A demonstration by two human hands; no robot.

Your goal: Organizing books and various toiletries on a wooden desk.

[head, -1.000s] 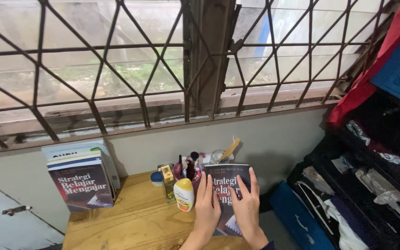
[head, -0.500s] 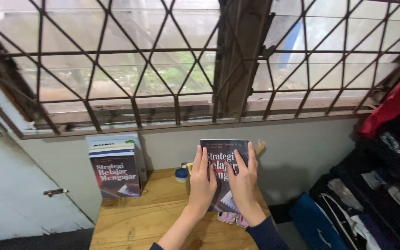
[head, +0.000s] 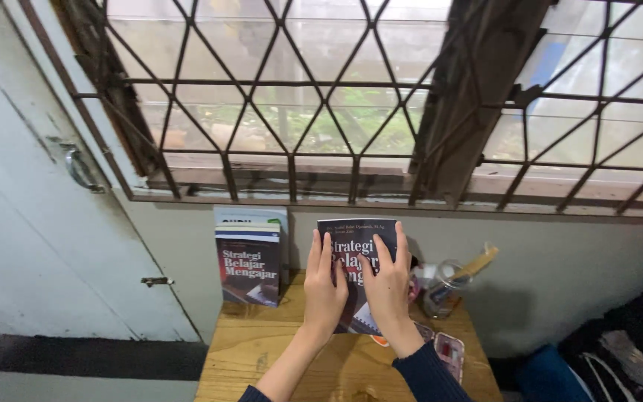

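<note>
The dark book stands upright on the bench, both hands' fingers pressed flat against its cover, right of 2 leaning books.

left hand and right hand flat on dark book, held upright | I see a book stack leaning just left; glass jar right | wooden table below; window grille above

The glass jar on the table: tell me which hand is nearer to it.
Right. The right hand lies flat on the held book, just left of the glass jar; the left hand is on the book's far side, farther from it.
</note>
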